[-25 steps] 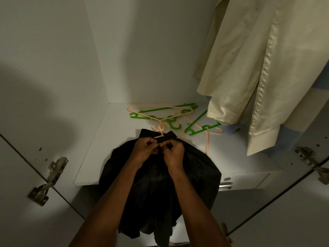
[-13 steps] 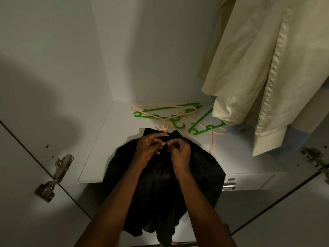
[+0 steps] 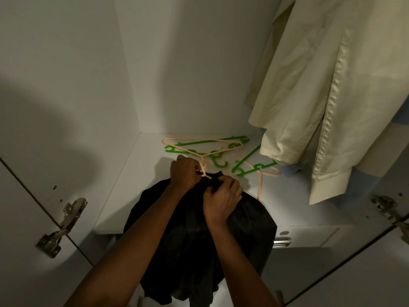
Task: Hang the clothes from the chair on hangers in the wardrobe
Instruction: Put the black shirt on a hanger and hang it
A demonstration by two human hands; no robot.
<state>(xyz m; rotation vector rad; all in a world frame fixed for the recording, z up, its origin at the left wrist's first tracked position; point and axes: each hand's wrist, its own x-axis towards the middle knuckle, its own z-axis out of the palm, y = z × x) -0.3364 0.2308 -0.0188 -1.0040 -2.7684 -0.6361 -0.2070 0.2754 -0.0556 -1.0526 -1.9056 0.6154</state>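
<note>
Now a thin peach plastic hanger hook is pinched by the left hand. A dark black garment is gripped at its top by the closed right hand.

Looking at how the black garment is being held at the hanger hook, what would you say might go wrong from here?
The peach hook pinched by the left hand sits right beside the loose hangers on the shelf; lifting might snag one and drag the pile. The right hand only bunches the black garment near its top, so it may sit crooked or slip. The cream shirt hangs close and could get brushed.
</note>
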